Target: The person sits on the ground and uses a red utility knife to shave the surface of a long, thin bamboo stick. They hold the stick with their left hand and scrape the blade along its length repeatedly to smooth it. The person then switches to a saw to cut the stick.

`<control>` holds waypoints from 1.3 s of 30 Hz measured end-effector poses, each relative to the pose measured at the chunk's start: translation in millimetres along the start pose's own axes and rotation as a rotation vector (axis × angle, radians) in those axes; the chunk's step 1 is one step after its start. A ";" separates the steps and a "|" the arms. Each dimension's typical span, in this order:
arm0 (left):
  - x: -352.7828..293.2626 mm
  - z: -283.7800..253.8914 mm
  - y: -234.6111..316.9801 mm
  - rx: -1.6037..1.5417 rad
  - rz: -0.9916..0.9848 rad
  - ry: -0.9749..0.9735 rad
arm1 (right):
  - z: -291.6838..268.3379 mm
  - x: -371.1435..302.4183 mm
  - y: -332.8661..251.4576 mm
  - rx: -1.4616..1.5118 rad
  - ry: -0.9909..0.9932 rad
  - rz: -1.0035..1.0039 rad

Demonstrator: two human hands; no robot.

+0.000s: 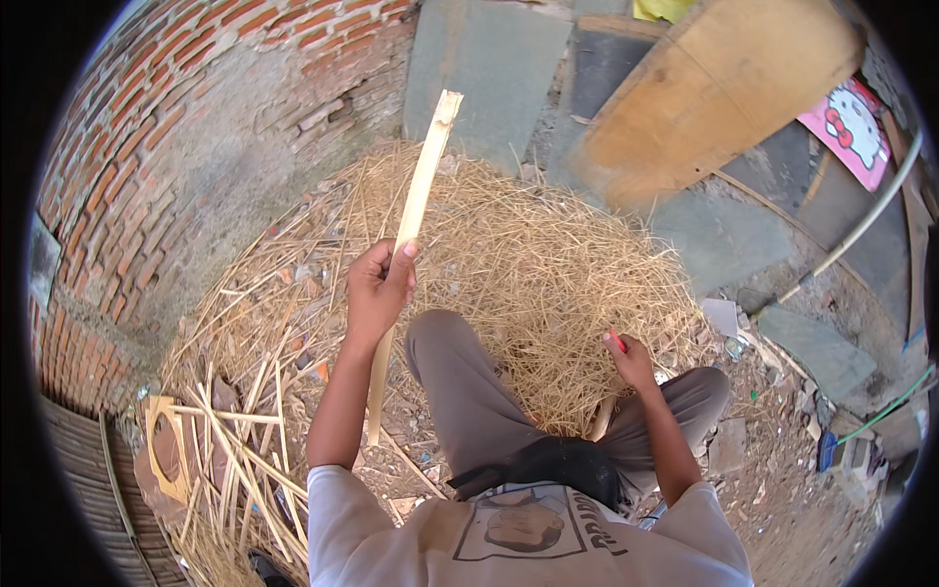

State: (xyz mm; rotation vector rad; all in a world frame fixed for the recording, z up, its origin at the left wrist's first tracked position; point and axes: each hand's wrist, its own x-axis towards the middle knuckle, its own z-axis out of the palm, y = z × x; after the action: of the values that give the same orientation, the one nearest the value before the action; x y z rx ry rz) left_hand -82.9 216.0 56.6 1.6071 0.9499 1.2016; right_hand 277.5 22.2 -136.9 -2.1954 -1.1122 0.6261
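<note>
My left hand is closed around a long, flat, pale bamboo strip. The strip stands nearly upright, its ragged top end leaning right and its lower end passing beside my left forearm. Over my right knee, my right hand grips a small red thing; only its end shows above the fingers, so its kind is unclear. Between and beyond my bent legs spreads a heap of thin straw-coloured shavings. The two hands are well apart.
Several split strips lie loosely at lower left, beside a board with a round cutout. A brick wall rises at left. Stone slabs, a leaning brown board and a pale pipe are at the far right.
</note>
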 end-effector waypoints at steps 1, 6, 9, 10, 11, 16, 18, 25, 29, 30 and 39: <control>-3.0 9.5 3.5 0.004 0.008 -0.031 | -9.9 -14.5 -4.5 0.068 0.027 -0.018; -14.2 44.2 12.2 0.124 0.007 -0.197 | -100.3 -124.4 -24.0 0.589 0.530 -0.131; -16.9 65.8 20.5 0.297 -0.025 -0.306 | -127.3 -156.9 62.5 0.751 0.784 0.060; -16.9 75.8 21.4 0.350 -0.038 -0.352 | -127.2 -161.3 99.6 0.638 0.778 0.135; -13.2 89.7 14.5 0.394 -0.042 -0.416 | -122.6 -167.3 144.2 0.499 0.781 0.224; -6.4 145.5 -25.3 0.612 -0.055 -0.739 | 17.7 -222.7 331.6 -0.132 0.290 0.746; -7.1 167.0 -48.7 0.712 -0.050 -0.891 | 91.5 -257.1 377.4 0.025 0.034 0.908; -19.1 212.7 -131.4 1.258 0.215 -1.267 | 177.0 -294.3 335.7 0.287 -0.080 1.063; -17.1 250.2 -140.4 1.489 0.065 -1.415 | 151.5 -338.5 366.2 0.233 0.048 1.222; -14.7 259.4 -137.4 1.507 0.112 -1.423 | 137.9 -356.0 362.7 0.235 0.059 1.365; -6.8 298.6 -126.5 1.739 0.029 -1.530 | 178.1 -504.8 376.3 -0.166 -0.009 1.811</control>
State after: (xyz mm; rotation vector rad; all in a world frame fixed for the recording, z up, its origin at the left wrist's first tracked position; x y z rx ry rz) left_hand 196.6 187.8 -105.5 2.7865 0.6788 -1.4727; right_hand 99.2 -523.3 -451.3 -2.8057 1.2245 1.1486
